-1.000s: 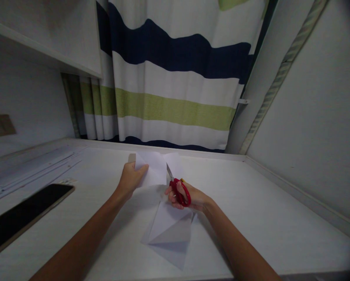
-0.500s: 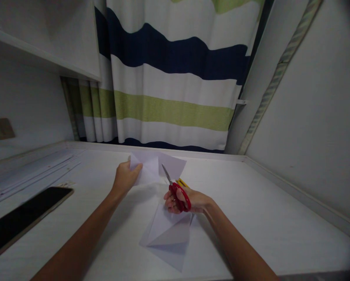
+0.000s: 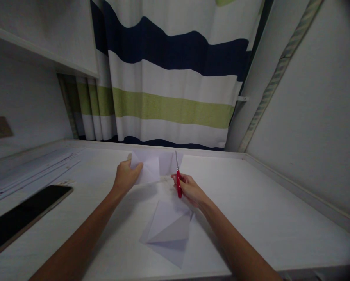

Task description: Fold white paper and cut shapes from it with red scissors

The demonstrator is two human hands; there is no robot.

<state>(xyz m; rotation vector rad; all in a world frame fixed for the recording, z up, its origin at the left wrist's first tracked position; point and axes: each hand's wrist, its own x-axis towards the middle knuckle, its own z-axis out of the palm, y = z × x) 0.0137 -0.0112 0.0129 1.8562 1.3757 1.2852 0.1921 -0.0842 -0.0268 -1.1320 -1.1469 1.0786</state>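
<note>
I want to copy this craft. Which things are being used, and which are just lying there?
Being used:
- white paper, pinched in the left hand
- red-handled scissors, in the right hand

Just lying there:
- folded paper on the table
- black phone
- striped curtain

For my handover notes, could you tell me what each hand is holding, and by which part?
The left hand pinches the white paper at its left edge; the right hand holds the scissors by their red handles.
</note>
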